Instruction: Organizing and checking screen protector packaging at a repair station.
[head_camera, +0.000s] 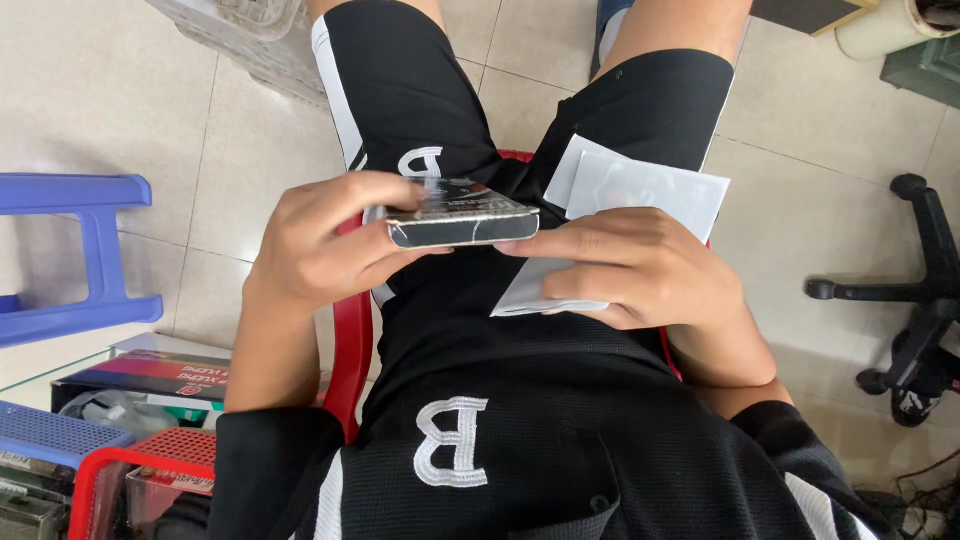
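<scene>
1. We see our left hand (325, 250) in the middle of the frame, a little left of centre, curled around a small flat rectangular dark box with a silvery top face (462, 216). The thumb presses along its near edge and the fingers wrap over the far side, so the grip is closed firmly on it.
2. Our right hand (640, 270) sits just right of centre. Its index finger reaches out to touch the right end of the box.
3. The other fingers of the right hand are folded around thin white glossy rectangular sheets (640, 185), which stick out above and below the hand; that grip is closed on them.
4. Both hands hover over our lap, above black shorts with white side stripes (400, 90), which run towards the top of the frame.
5. A red plastic chair (352, 350) shows beneath us, at centre left.
6. A blue plastic stool (80, 250) stands at the left edge on the pale tiled floor (230, 170).
7. A black wheeled chair base (915, 290) sits at the right edge.
</scene>
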